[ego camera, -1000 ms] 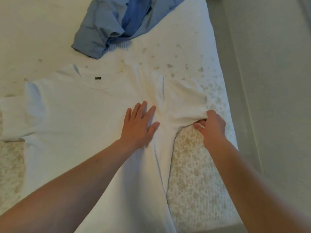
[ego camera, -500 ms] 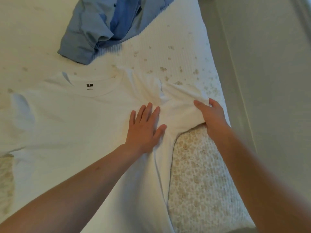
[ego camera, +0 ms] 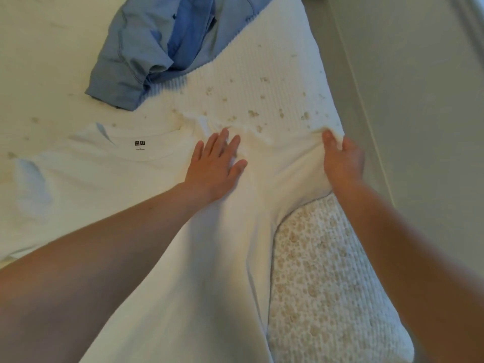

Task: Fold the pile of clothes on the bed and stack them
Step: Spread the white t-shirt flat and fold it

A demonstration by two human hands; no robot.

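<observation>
A white T-shirt (ego camera: 110, 184) lies spread flat on the bed, collar and label toward the far side. My left hand (ego camera: 214, 166) presses flat on the shirt near its right shoulder, fingers spread. My right hand (ego camera: 340, 161) grips the end of the shirt's right sleeve (ego camera: 293, 158) near the bed's right edge, fingers curled around the fabric. A crumpled blue garment (ego camera: 157, 48) lies beyond the shirt at the far side of the bed.
The bed cover (ego camera: 327, 284) is white with a beige speckled pattern. The bed's right edge runs diagonally beside a grey-green floor or wall (ego camera: 419, 100). Both forearms cross the lower frame.
My right hand has carried the sleeve end up and away, stretching the sleeve outward. My left hand slid up the shirt toward the shoulder. The camera view shifted slightly.
</observation>
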